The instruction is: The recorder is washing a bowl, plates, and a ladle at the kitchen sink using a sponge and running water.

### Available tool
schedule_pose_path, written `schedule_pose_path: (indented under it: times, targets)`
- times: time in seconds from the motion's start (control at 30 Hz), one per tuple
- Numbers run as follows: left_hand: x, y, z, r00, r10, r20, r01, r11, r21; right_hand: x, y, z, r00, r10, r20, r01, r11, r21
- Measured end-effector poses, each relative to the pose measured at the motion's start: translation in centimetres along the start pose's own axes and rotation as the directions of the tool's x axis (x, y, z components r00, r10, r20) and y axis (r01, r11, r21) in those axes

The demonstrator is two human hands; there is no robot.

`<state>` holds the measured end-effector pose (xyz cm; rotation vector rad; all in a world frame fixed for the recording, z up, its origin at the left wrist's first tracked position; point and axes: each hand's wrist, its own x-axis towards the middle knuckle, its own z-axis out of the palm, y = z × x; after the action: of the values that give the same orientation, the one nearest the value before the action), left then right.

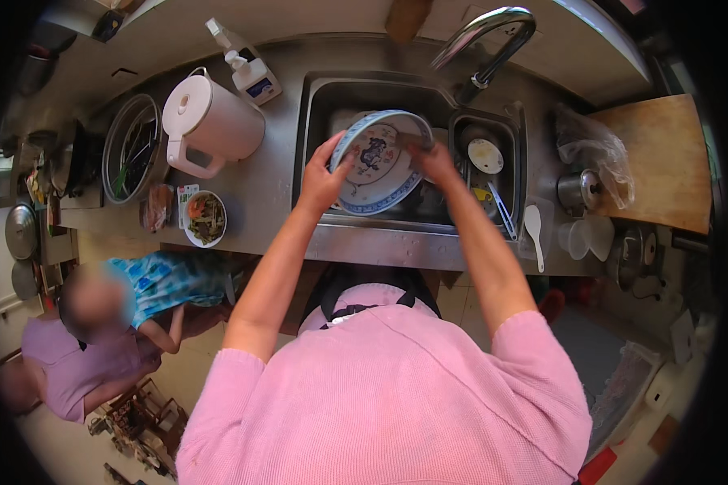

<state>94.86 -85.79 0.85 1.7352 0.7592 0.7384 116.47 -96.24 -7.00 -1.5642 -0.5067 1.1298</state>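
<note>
Over the large basin of a stainless steel sink [376, 227], my left hand [327, 176] grips the left rim of a big blue-and-white patterned bowl [370, 160]. The bowl is tilted, its patterned inside facing me. At its right rim is my right hand [432, 162], with what looks like a brownish scrubber [409, 140] against the inner wall; that hand is slightly blurred. More dishes lie beneath the bowl, mostly hidden. In the small basin on the right are a small soiled plate [485, 156] and a white-and-blue utensil [502, 209]. The chrome faucet [491, 36] arches behind.
Left on the counter stand a white kettle [212, 127], a pump bottle [255, 76], a bowl of food [205, 219] and a large basin with greens [132, 148]. Right are a rice paddle [534, 230], a small pot [579, 189] and a wooden board [661, 163]. Two people are at left.
</note>
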Motion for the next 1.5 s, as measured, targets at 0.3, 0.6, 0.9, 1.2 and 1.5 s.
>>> schedule_pose_path:
  times: [0.3,0.6,0.9,1.2,1.5]
  targets:
    - [4.2,0.3,-0.4,0.917,-0.205,0.341,0.156,0.974,0.165,0.3,-6.1,-0.2,0.703,-0.636,0.318,0.631,0.352,-0.692]
    - [-3.4,-5.6,7.1,0.852,-0.524,-0.012,0.372,0.621,-0.69,-1.6,4.3,5.2,0.931,0.297,-0.214,-0.082,0.739,0.669]
    - [-2.2,-4.1,1.0,0.97,-0.234,0.066,0.231,0.972,0.053,-0.3,-1.6,-0.8,0.996,-0.023,-0.088,0.016,0.997,-0.08]
    - [6.8,1.2,3.0,0.828,-0.353,0.435,-0.027,0.751,0.66,2.0,-7.6,0.5,0.746,-0.418,0.519,0.631,0.194,-0.751]
    - [-3.3,-6.0,6.1,0.634,-0.725,0.27,0.688,0.369,-0.625,0.5,2.0,0.2,0.843,-0.012,-0.538,-0.075,0.988,-0.139]
